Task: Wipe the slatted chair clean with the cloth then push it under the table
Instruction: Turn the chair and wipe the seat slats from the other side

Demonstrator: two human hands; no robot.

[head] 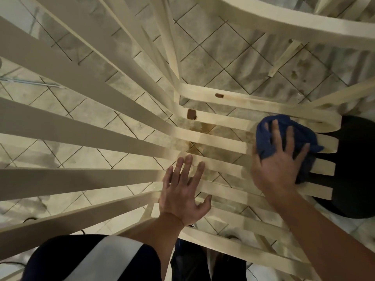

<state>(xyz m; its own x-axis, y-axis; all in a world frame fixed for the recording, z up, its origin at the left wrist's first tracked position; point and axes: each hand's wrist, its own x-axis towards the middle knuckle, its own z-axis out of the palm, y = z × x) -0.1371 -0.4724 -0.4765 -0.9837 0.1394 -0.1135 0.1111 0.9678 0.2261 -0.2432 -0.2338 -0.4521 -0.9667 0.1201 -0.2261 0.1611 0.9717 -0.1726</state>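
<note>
The cream slatted chair [87, 126] fills the view from above, its back slats fanning left and its seat slats running right. Brown stains mark two seat slats near the bend and a yellowish smear lies lower down. My right hand [278, 167] presses a bunched dark blue cloth [284, 136] flat onto the seat slats near the right front edge, fingers spread over it. My left hand [182, 193] rests flat with straight fingers on the slats where seat meets back, holding nothing.
Beige tiled floor [233, 57] with dark grout lines and damp patches shows through the slats. A curved cream armrest [284, 21] crosses the top right. A dark round object [357, 167] lies under the chair's right edge. My dark clothing with a white stripe [97, 260] is at the bottom.
</note>
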